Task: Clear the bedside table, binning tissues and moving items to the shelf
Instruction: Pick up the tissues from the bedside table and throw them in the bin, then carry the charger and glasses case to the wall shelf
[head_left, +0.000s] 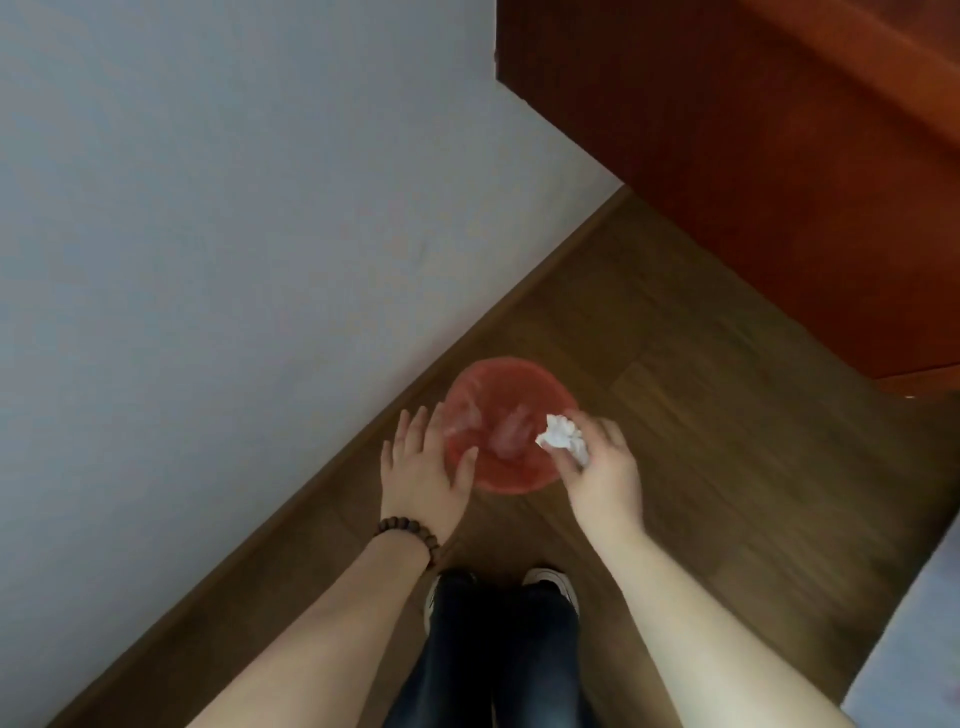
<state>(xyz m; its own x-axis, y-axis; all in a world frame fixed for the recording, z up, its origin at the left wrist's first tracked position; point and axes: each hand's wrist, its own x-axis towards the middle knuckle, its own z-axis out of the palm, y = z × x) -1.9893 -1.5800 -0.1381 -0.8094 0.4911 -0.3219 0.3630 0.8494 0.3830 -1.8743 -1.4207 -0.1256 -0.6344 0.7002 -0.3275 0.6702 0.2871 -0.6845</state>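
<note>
Right hand (602, 467) pinches crumpled tissue (563, 436) over red bin (511, 475) on floor by wall. Left hand (423, 467) spread flat, empty, at bin's rim. Tissue not yet dropped; bedside table, shelf unseen, so remaining work unknown.

Wood floor (727, 415) underfoot, pale wall (208, 208) to the left, reddish wooden furniture (779, 156) up right, beaded bracelet (408, 532), dark trousers (498, 654).
</note>
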